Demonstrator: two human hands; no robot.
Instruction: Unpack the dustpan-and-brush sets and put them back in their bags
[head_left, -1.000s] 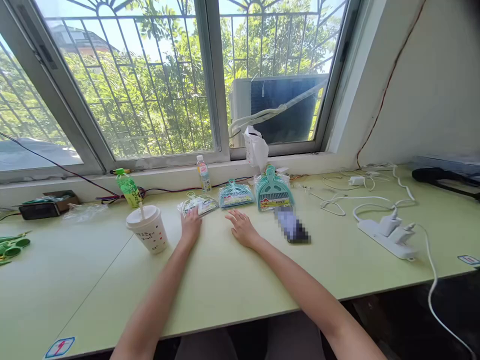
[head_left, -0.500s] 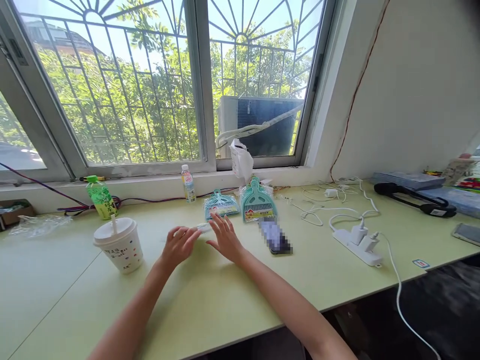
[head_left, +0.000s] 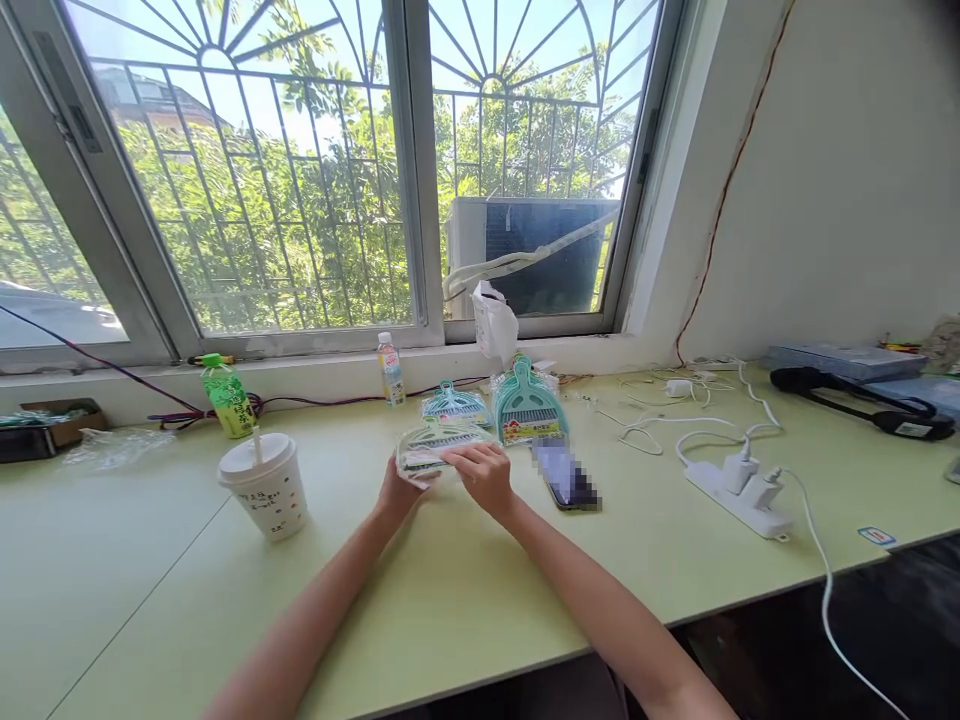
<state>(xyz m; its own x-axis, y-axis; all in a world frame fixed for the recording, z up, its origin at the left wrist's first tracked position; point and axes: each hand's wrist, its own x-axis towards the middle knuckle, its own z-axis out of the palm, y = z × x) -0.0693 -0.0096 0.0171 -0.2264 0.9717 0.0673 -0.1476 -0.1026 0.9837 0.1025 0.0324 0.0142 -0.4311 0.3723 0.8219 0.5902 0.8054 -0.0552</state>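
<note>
A pale mini dustpan and brush set is raised and tilted toward me, just above the table. My left hand grips it from below at its lower left side, the fingers partly hidden behind it. My right hand closes its fingers on the set's lower right edge, by a whitish strip. Behind it lies a green mini dustpan set in clear wrapping. A larger green dustpan and brush set with a yellow label stands to the right, a phone in front of it.
A white lidded cup with a straw stands left of my arms. Behind are a green bottle and a small drink bottle. A white power strip with plugs and cables lies right. A white bag sits by the window.
The pale dustpan set has come up into view in my left hand; before, both hands were low over the table around a whitish item. My right hand has closed on its edge.
</note>
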